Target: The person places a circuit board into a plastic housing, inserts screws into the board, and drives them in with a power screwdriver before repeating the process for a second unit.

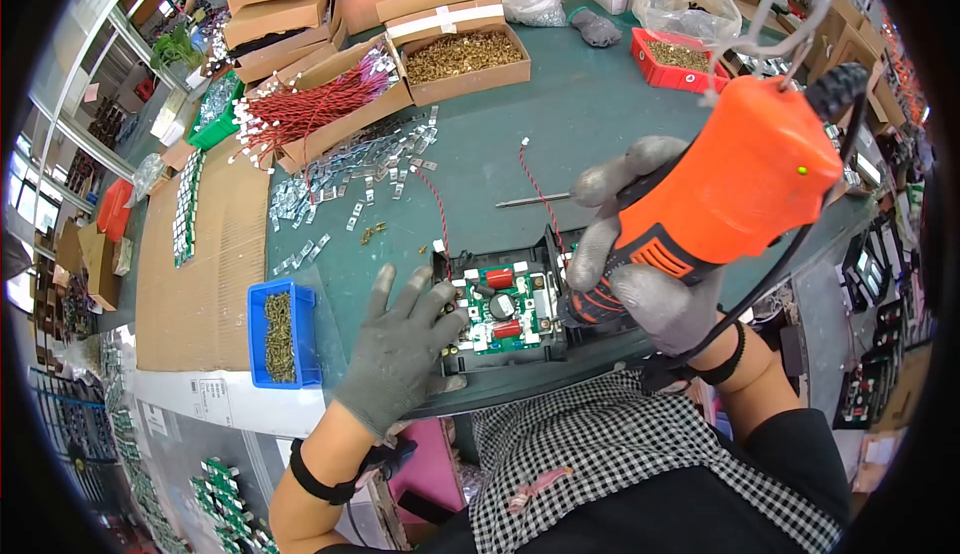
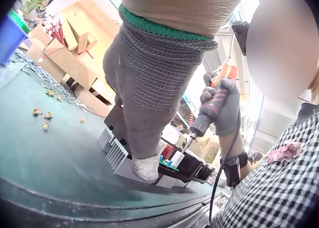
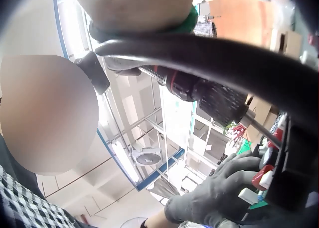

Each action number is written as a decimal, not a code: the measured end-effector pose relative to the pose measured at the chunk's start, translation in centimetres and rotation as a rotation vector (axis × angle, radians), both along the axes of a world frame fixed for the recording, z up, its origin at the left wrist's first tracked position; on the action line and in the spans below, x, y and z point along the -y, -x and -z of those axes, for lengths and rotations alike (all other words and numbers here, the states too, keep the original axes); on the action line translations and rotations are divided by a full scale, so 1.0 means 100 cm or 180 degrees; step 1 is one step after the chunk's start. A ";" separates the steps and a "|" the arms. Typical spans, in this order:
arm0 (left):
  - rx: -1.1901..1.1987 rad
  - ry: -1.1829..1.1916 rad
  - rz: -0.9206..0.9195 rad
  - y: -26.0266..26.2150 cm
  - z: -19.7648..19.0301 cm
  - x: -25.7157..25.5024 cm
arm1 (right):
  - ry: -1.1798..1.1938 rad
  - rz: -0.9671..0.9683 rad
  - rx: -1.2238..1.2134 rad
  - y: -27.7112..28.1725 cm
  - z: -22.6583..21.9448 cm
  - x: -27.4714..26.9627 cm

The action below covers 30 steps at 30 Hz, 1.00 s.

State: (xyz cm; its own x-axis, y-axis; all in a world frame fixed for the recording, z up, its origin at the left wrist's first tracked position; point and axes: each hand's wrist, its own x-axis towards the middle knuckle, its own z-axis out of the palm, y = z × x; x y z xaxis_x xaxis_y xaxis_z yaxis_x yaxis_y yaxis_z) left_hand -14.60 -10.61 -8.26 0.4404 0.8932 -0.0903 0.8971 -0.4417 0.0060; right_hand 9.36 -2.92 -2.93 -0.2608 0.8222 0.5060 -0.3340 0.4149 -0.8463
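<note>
A gloved right hand grips an orange and black electric screwdriver, its cable running down past the wrist. In the left wrist view the screwdriver points down, its metal bit reaching the right part of a green circuit board. That board carries red and white parts and sits in a black housing with grey heatsink fins. The gloved left hand rests on the housing's left side, fingers extended to the board's edge. In the right wrist view the left hand lies beside the red parts.
A blue bin of screws stands left of the left hand. Metal clips, a few loose brass screws and a thin metal rod lie on the green table. Behind are cartons of red wires and brass parts, and a red bin.
</note>
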 end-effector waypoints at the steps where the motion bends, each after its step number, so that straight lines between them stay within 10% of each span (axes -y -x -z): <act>1: -0.0016 -0.0011 -0.0006 0.000 0.000 0.000 | 0.0018 -0.0016 -0.0033 0.001 0.005 -0.002; 11: 0.0009 -0.0077 -0.0053 0.001 0.003 0.003 | 0.0706 -0.0077 0.0420 -0.001 0.004 0.000; 30: -0.0232 -0.0104 0.0027 -0.001 0.000 0.002 | -0.0421 -0.0266 0.1064 -0.005 0.037 0.006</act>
